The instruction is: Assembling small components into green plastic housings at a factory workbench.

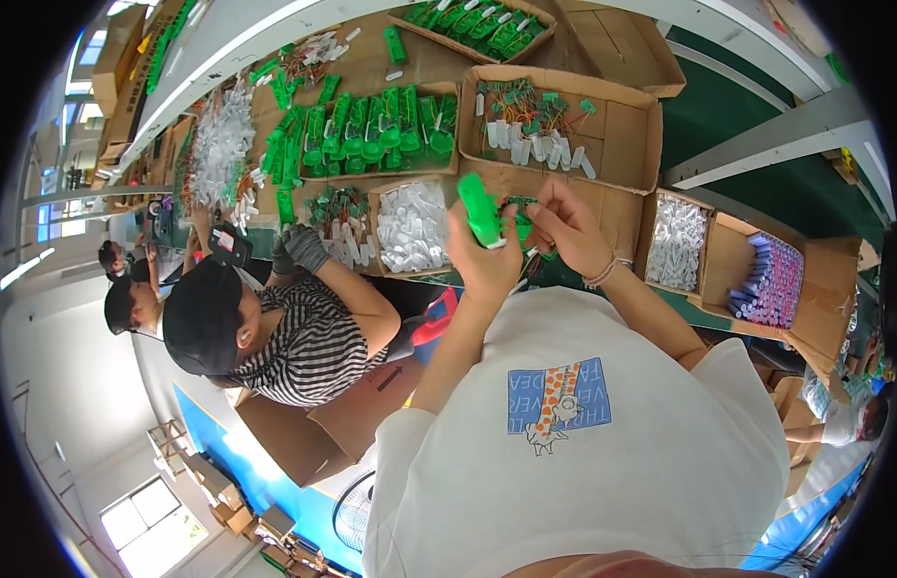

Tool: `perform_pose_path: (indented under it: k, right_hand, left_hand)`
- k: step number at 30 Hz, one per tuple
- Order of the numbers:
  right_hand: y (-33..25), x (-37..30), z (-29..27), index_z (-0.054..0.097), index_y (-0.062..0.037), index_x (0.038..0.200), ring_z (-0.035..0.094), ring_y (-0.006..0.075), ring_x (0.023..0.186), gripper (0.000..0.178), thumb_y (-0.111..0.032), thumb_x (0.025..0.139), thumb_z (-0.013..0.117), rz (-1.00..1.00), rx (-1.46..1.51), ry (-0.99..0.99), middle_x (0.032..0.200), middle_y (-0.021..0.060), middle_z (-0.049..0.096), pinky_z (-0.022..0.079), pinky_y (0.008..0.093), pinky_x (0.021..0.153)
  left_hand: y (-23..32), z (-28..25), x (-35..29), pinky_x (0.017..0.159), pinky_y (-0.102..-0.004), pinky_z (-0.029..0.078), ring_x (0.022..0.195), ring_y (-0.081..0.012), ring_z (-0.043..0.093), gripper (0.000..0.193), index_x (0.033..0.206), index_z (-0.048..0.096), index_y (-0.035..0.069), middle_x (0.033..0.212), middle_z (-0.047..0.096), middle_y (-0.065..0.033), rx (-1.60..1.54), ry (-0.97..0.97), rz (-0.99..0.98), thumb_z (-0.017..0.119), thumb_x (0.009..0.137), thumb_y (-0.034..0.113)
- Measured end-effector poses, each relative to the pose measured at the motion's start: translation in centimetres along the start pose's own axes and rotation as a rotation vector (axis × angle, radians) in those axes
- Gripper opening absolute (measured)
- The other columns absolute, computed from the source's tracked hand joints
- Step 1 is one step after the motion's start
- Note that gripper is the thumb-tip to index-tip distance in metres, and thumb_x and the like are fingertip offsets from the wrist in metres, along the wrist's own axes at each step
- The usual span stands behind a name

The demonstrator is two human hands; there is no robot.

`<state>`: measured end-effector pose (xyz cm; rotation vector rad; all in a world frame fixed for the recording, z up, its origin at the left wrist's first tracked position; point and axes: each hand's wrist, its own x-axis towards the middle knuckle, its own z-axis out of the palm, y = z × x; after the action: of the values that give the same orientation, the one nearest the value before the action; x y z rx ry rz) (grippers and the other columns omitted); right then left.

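My left hand (485, 258) is closed around a bright green plastic casing (479, 210), held upright above the near edge of the bench. Close beside it, my right hand (570, 229) is closed, its thumb and fingertips pinched together. Between the hands shows a small dark green part with thin wires (519, 204); my fingers partly cover it, and what exactly the right fingertips grip is hidden. Beyond my hands stands a cardboard tray (622, 106) with wired green circuit boards (526, 108) and white plastic pieces (540, 144) in it.
Left of that tray, another tray holds green casings (371, 130). A box of small white parts (412, 226) stands near my left arm. To the right are a box of white pieces (676, 241) and a carton of purple cylinders (768, 279). A gloved co-worker (275, 328) works at left.
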<state>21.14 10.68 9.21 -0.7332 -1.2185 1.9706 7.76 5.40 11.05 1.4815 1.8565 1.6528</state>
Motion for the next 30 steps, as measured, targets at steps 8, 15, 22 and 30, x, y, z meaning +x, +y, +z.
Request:
perform_pose_path:
  k: [8,15,22,30]
  right_hand:
    - [-0.1,2.4,-2.6,0.05,-0.0071,0.105,0.057,0.0108,0.079,0.02,-0.026,0.1,0.051,0.007,0.051,-0.082,0.084,0.0028,0.057,0.046,0.0255,0.07]
    - [2.4,2.8,-5.5,0.051,-0.0085,0.122,0.052,0.0148,0.112,0.032,-0.029,0.097,0.055,0.043,-0.082,-0.171,0.119,0.0036,0.055,0.041,0.0305,0.096]
    - [4.2,2.7,-2.0,0.052,-0.0049,0.115,0.056,0.0117,0.1,0.037,-0.01,0.084,0.071,-0.038,-0.327,-0.039,0.11,0.0018,0.057,0.049,0.0271,0.081]
    - [6.3,4.2,-0.8,0.052,-0.0071,0.104,0.059,0.0093,0.084,0.028,0.001,0.083,0.068,0.038,0.057,0.09,0.093,0.0002,0.059,0.052,0.0244,0.074]
  left_hand:
    - [0.5,-0.7,2.4,0.069,-0.0307,0.051,0.077,-0.0176,0.063,0.043,0.111,0.049,-0.001,0.093,0.065,-0.0101,-0.293,-0.039,-0.362,0.073,0.076,0.0]
    - [-0.3,-0.9,3.2,0.065,-0.0282,0.05,0.077,-0.0168,0.059,0.048,0.12,0.042,0.003,0.098,0.056,-0.0088,-0.712,0.04,-0.675,0.068,0.08,-0.002]
    - [-0.6,-1.1,3.6,0.061,-0.0268,0.05,0.069,-0.0149,0.061,0.028,0.103,0.051,0.0,0.088,0.062,-0.0084,-0.712,0.126,-0.665,0.066,0.08,-0.005]
    - [-3.3,-1.4,2.9,0.064,-0.0289,0.051,0.073,-0.0192,0.06,0.047,0.12,0.041,0.0,0.094,0.058,-0.0113,-0.652,0.119,-0.68,0.066,0.08,-0.004]
